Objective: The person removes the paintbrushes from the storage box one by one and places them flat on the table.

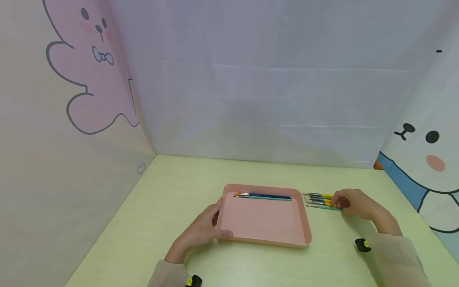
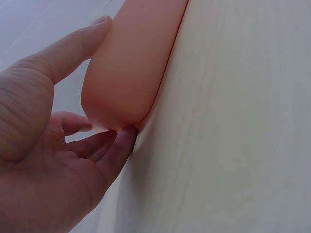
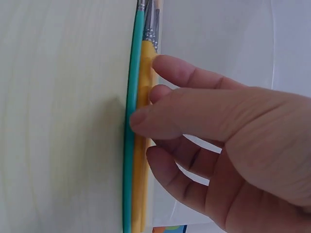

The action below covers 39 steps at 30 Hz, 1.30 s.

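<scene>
A pink tray (image 1: 263, 221) lies on the table, and my left hand (image 1: 201, 227) grips its near left corner. In the left wrist view my thumb presses along one wall of the tray (image 2: 129, 58) while the fingertips curl at its corner. Two paintbrushes (image 1: 265, 197), one dark blue and one teal, lie at the far side inside the tray. To the tray's right, several paintbrushes (image 1: 319, 199) lie side by side. Over their handles, my right hand (image 1: 355, 203) pinches a yellow paintbrush (image 3: 145, 73), its thumb overlapping a green paintbrush (image 3: 131, 97).
The pale yellow tabletop (image 1: 179, 187) meets a white backdrop (image 1: 265, 99) at the back. Side panels with cartoon bears stand left and right, the right one (image 1: 430, 167) close to my right arm. Black wrist devices (image 1: 363, 245) sit at both sleeves.
</scene>
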Tool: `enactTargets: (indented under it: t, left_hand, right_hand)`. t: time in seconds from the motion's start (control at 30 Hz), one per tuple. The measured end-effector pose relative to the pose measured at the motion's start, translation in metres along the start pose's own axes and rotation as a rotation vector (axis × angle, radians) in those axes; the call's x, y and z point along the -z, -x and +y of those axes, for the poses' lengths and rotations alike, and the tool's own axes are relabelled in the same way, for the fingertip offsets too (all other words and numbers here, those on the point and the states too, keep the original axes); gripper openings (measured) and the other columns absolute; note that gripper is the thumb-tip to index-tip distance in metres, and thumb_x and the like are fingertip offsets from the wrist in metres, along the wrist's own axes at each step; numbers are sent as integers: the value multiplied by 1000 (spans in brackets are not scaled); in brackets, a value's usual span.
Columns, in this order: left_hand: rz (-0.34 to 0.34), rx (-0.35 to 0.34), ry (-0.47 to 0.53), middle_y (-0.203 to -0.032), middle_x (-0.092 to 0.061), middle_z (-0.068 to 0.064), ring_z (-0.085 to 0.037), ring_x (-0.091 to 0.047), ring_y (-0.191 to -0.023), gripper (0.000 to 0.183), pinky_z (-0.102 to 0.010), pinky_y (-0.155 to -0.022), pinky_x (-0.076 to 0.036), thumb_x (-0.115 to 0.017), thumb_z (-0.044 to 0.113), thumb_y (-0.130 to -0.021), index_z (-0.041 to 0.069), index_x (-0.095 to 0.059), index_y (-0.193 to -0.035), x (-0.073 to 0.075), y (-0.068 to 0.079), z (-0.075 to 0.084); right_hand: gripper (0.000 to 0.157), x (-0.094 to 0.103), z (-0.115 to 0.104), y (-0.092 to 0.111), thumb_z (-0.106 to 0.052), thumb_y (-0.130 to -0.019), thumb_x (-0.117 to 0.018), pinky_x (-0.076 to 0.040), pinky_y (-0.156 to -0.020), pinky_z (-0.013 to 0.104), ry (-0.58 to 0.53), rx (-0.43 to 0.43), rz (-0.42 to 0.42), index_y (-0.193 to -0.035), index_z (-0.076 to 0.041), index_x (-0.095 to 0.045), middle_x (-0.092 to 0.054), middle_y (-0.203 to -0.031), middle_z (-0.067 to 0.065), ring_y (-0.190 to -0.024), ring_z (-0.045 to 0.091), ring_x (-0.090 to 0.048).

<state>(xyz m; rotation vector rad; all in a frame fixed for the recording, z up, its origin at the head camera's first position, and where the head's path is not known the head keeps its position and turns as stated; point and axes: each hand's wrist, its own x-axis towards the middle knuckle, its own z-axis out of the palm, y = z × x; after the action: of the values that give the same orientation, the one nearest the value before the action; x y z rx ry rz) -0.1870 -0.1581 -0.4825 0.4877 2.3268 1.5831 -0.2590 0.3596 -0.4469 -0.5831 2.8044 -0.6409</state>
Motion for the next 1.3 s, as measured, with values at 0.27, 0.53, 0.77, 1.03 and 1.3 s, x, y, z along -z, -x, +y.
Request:
enactTargets:
  t: [0.27, 0.53, 0.77, 1.03, 1.3]
  left_hand:
    - [-8, -6, -9, -158, -44, -13, -24, -56, -126, 114, -42, -110, -48, -91, 29, -86, 16, -16, -172, -1, -1, 2]
    - [0, -7, -12, -158, -43, -13, -23, -57, -124, 116, -39, -109, -49, -91, 28, -86, 13, -14, -172, 0, -1, 1]
    - [-8, -27, -19, -155, -45, -14, -23, -57, -124, 116, -35, -108, -50, -91, 28, -86, 15, -15, -172, -1, -3, 0]
    - [9, -2, -46, -155, -44, -14, -22, -56, -126, 117, -38, -110, -49, -92, 30, -84, 15, -15, -172, 0, 1, 0]
    - [22, 4, -36, -156, -44, -14, -21, -56, -128, 118, -42, -112, -48, -92, 31, -84, 13, -15, -172, 1, 2, -2]
  right_hand:
    - [32, 7, -17, 4, 5, -81, -82, -58, -78, 36, 41, 87, 88, -109, -9, -74, -71, -105, 2, -91, 21, -63]
    - [41, 12, -46, -1, -1, -86, -84, -61, -79, 40, 45, 185, 133, -124, -4, -71, -71, -117, 10, -100, 28, -67]
    - [49, 16, -74, -15, -2, -88, -84, -60, -84, 47, 55, 222, 103, -134, -5, -67, -66, -129, 15, -111, 36, -65]
    - [48, 11, -117, -40, -3, -93, -78, -59, -88, 47, 61, 341, 61, -139, -9, -65, -64, -132, 8, -114, 35, -64]
    - [60, -6, -159, -73, -2, -90, -80, -53, -97, 48, 72, 375, -129, -147, -5, -60, -61, -135, 13, -118, 34, -61]
